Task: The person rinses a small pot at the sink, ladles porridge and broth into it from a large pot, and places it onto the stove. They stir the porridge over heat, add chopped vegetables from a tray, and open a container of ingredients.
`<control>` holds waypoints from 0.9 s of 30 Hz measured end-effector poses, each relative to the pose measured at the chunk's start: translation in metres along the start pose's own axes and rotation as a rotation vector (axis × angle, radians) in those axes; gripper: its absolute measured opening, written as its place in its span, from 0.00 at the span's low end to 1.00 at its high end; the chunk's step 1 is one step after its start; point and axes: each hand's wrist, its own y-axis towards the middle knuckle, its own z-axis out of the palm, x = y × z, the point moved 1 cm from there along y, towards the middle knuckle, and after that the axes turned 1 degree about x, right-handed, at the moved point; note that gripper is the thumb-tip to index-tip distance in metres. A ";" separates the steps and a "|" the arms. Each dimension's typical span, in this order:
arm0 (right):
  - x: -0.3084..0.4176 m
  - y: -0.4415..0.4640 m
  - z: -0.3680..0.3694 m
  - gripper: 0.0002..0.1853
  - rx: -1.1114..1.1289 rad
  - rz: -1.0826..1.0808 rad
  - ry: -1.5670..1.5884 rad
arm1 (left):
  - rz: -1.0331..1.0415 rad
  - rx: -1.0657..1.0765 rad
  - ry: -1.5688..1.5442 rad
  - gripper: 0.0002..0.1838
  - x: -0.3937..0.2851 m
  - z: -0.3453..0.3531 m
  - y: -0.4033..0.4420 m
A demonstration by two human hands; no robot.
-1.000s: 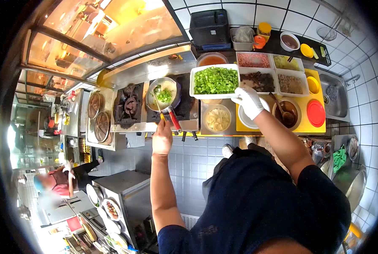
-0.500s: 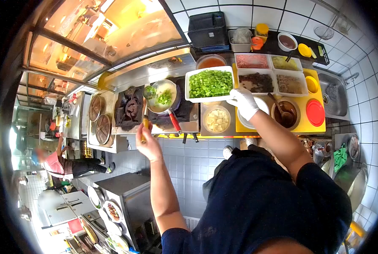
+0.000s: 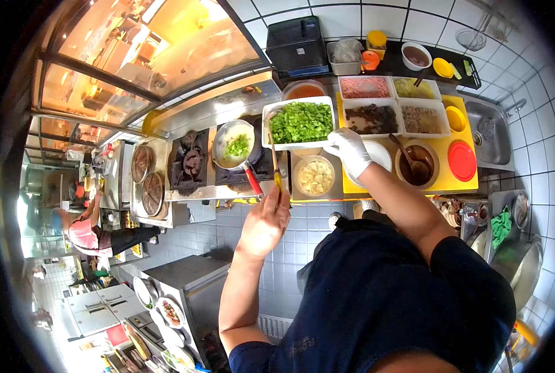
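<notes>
My left hand [image 3: 266, 221] is closed round the yellow handle of a spoon [image 3: 277, 176], whose far end reaches the left edge of a white tub [image 3: 300, 148] of chopped greens [image 3: 302, 122]. With a white glove on, my right hand [image 3: 350, 151] grips that tub at its lower right corner. Left of the tub, a pan [image 3: 219, 153] with a red handle sits on the stove, holding pale liquid and a heap of greens [image 3: 238, 145]. Below the tub stands a bowl of pale yellow pieces [image 3: 313, 177].
On the right, a yellow board [image 3: 470, 186] carries food tubs, a pot with a ladle [image 3: 418, 166] and a red lid [image 3: 462, 160]. Beyond it is a sink [image 3: 487, 133]. A person [image 3: 91, 235] stands at the far left, past a metal cabinet [image 3: 190, 273].
My left hand has moved the spoon from over the pan rightward to the greens tub. The tub, in my right hand, has shifted slightly left. The distant person has changed posture.
</notes>
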 end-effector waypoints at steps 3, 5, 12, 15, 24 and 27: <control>0.000 0.001 -0.004 0.05 -0.023 -0.012 -0.002 | -0.088 -0.108 -0.210 0.16 -0.009 -0.005 0.009; -0.006 0.008 -0.014 0.05 0.004 -0.011 -0.017 | -0.151 -0.214 -0.300 0.13 -0.010 -0.012 0.018; -0.005 0.006 -0.022 0.04 -0.053 -0.022 -0.070 | -0.970 -0.597 -1.220 0.13 0.024 -0.006 0.022; -0.004 0.006 -0.024 0.05 -0.057 -0.035 -0.069 | -1.016 -0.681 -1.247 0.14 0.031 -0.015 0.031; -0.004 0.011 -0.018 0.06 -0.075 -0.068 -0.113 | -0.273 -0.099 -0.402 0.09 0.017 -0.038 0.064; -0.007 0.012 -0.017 0.06 -0.068 -0.091 -0.089 | -0.320 -0.175 -0.431 0.11 0.020 -0.039 0.072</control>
